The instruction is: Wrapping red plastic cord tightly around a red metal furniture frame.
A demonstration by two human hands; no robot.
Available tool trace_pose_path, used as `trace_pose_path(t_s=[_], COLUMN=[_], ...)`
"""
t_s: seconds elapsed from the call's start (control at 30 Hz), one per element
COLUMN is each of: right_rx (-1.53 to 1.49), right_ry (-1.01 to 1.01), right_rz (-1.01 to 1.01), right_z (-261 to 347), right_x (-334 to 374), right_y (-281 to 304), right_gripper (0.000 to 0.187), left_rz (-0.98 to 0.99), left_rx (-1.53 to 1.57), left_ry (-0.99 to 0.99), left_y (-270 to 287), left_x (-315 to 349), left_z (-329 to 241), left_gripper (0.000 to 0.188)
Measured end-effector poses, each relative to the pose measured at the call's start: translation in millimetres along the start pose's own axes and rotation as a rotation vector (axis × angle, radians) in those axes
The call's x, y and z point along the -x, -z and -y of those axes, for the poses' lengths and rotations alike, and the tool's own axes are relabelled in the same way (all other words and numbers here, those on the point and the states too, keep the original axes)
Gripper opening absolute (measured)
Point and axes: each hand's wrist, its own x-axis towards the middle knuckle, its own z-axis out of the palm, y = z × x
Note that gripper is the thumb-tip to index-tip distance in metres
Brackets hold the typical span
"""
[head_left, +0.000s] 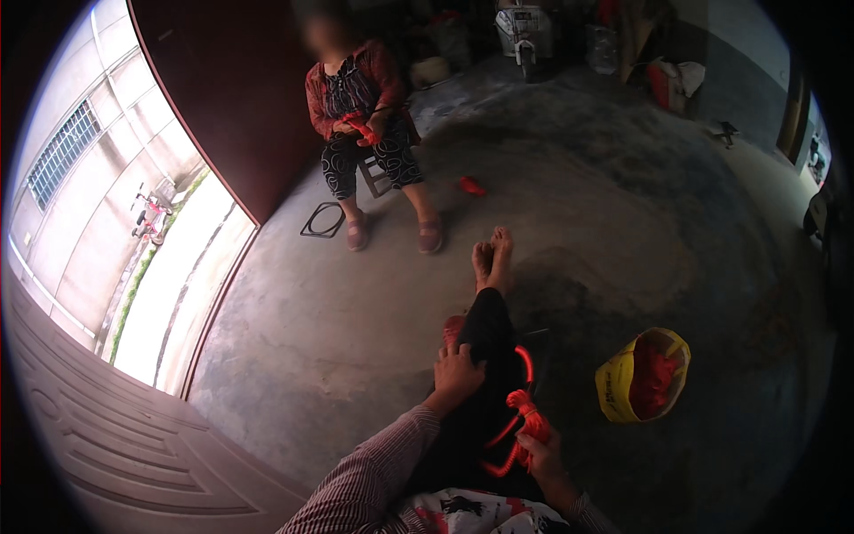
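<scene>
Right hand (541, 452) is closed around a bundle of red cord (525, 418) beside the black-trousered leg (485, 356), left hand (456, 374) rests open on the knee, so winding seems underway and next needs feeding more cord.

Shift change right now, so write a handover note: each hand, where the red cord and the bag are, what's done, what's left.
Left hand: empty, resting flat on the black-trousered leg.
Right hand: closed on a bundle of red cord, strands looping over the leg.
Yellow bag: open on the concrete floor to the right, more red cord inside.
Done: cord partly gathered into a bundle.
Left: loose loops remain ungathered.
A seated person opposite handles red cord too.
</scene>
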Motion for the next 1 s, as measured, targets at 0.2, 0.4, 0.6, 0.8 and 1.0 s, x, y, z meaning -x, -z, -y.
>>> trace_pose_path(t_s=[0.2, 0.4, 0.6, 0.8, 1.0], right_rx=[-0.012, 0.020, 0.036, 0.000, -0.064], right_ry=[-0.004, -0.005, 0.129, 0.126, 0.074], right_rz=[0.005, 0.034, 0.009, 0.001, -0.008], right_z=[-2.1, -9.2, -23.9, -29.2, -22.7], right_x=[-1.8, -1.3, -6.4, -4.1, 6.1], right_y=[2.1, 9.2, 16.2, 13.9, 5.5], right_gripper=[0.010, 0.013, 0.026, 0.034, 0.020], left_rz=[0.013, 0.021, -0.404, -0.726, 0.205], left_rx=[-0.031, 0.146, 0.517, 0.972, 2.438], left_ry=[0.025, 0.050, -0.549, -1.009, -0.638], left_y=[-7.3, 6.7, 164.7, 318.7, -29.7], left_x=[-5.4, -6.5, -17.1, 40.3, -222.8], left_z=[2.8, 11.0, -14.8, -64.3, -72.7], left_gripper=[0.053, 0.057, 0.056, 0.049, 0.040])
